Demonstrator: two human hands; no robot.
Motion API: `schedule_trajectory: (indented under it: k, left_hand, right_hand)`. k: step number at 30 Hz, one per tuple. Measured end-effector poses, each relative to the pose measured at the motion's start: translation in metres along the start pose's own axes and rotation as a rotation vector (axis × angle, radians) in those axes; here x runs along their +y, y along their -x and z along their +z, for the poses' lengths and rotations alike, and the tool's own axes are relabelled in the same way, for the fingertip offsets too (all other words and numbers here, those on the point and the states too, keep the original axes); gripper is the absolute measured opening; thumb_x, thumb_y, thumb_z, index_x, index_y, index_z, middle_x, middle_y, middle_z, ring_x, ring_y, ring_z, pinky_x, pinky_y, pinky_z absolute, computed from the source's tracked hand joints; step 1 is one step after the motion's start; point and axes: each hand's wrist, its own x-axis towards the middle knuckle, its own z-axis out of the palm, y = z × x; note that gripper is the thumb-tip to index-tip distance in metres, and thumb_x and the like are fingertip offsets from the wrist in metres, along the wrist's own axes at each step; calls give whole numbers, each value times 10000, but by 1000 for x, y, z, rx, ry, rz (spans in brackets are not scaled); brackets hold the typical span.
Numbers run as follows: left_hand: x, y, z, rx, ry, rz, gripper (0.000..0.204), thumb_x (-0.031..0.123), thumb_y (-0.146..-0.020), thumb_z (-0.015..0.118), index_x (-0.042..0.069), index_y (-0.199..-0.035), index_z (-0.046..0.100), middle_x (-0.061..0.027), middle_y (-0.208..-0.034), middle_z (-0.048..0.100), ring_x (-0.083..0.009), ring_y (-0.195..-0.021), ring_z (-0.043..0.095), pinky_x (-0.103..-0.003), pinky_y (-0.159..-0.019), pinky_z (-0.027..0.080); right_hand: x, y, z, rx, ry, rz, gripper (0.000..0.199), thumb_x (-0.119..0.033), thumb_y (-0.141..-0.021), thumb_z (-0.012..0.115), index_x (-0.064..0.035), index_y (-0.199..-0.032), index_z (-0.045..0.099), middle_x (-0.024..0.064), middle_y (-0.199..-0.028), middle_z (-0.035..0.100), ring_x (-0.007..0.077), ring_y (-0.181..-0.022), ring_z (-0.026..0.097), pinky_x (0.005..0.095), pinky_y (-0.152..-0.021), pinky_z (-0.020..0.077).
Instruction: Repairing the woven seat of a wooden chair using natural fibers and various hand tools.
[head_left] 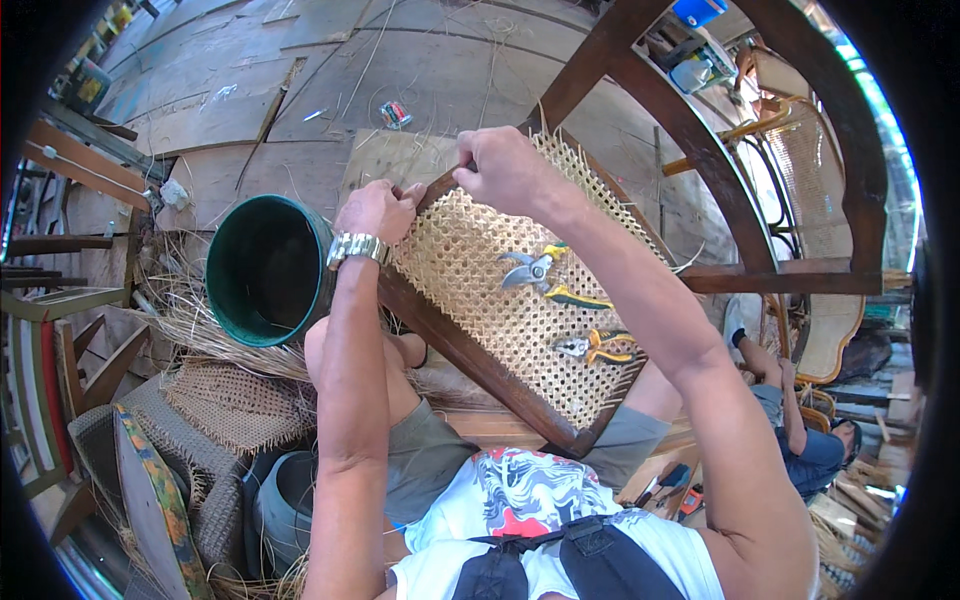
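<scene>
A dark wooden chair lies tilted across my lap, its frame [470, 372] holding a panel of woven cane [455, 270]. At the panel's far left corner, my left hand [380, 212] rests against the wood with its fingers pinched together. My right hand [508, 172] is closed like a fist just above the far rail; whatever it pinches is hidden or too thin to see. Pruning shears [540, 270] with yellow-green handles lie on the cane, partly covered by my right forearm. Nearer to me on the weave are pliers [600, 347] with orange-and-black handles.
Left of the chair stands a green bucket [218, 275] among loose cane strands. Woven scraps [240, 395] and a grey bucket [283, 500] lie nearer. The chair's curved back [700, 150] rises on the right. Another person [805, 440] sits beyond it, near other cane chairs [810, 190].
</scene>
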Motion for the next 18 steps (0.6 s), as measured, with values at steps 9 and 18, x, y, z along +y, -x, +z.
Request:
schedule_trajectory:
  k: [9,18]
  left_hand:
    - [-8,-8,8,18,63,52,565,603,-866,635,72,-1027,739,-225,-1024,718,-396,-1002,679,-463,-882,524]
    - [-1,3,3,45,27,45,553,592,-889,617,62,-1006,725,-219,-1039,718,-390,-1014,679,-472,-885,521]
  right_hand:
    - [-6,11,27,122,129,6,352,-202,-848,741,15,-1079,588,208,-1027,658,357,-934,654,414,-837,513]
    - [-2,2,66,517,-1416,170,183,-197,-948,649,-33,-874,613,51,-782,603,107,-697,541,275,-617,436]
